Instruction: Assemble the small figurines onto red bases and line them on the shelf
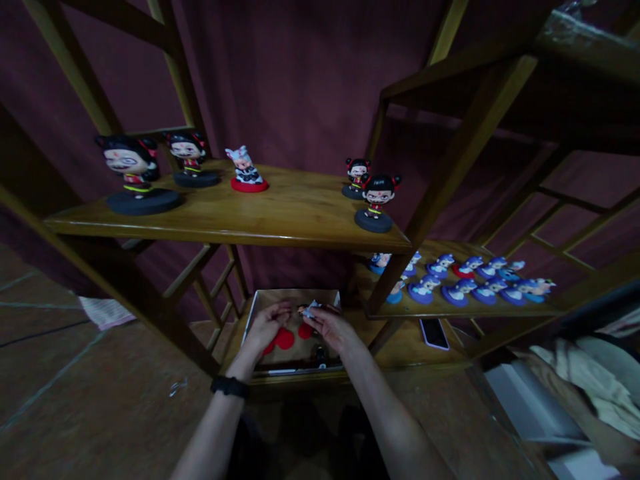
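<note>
- Low down, fingers of the right hand (331, 325) pinch a small figurine (312, 307) over an open box (251, 316).
- Nearby, the left hand (269, 325) curls beside red discs (285, 339), its hold unclear.
- Farther up, five figures (245, 168) stand on a shelf (300, 208).

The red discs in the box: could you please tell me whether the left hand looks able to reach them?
Probably yes: the left hand is over the box, close by the red discs, with nothing evident blocking it.
</note>
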{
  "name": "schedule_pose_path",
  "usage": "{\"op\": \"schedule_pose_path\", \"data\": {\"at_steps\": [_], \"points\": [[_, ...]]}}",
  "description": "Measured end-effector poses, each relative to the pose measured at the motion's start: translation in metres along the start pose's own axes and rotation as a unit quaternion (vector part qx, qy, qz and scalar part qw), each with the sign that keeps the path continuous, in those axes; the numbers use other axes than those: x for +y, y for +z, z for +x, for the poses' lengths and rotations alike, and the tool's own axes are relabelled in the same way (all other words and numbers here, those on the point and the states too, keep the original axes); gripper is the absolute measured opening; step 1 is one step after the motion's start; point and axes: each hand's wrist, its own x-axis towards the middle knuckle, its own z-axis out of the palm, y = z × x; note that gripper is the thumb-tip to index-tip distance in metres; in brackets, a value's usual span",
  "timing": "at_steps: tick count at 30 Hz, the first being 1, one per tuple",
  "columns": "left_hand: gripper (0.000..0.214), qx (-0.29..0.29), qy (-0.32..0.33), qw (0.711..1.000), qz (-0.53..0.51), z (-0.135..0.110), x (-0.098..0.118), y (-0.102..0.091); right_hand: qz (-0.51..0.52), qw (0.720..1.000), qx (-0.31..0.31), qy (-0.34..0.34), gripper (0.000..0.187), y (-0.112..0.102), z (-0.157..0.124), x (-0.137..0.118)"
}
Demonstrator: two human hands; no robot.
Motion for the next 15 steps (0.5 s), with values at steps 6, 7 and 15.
{"op": "schedule_pose_path", "data": {"at_steps": [6,7,15], "points": [[0.040,-0.083,0.049,0.995,-0.028,-0.019,0.015,0.033,-0.124,0.989,0.056,-0.065,0.041,0.004,0.005,0.012],[0.037,-0.067,0.060,0.996,-0.012,-0.018,0.014,0.034,-0.149,0.985,0.062,-0.066,0.039,0.005,0.005,0.014],[0.039,-0.127,-0.033,0.986,-0.106,-0.016,0.019,0.012,-0.163,0.986,-0.016,-0.043,0.035,0.015,0.000,0.014]]}}
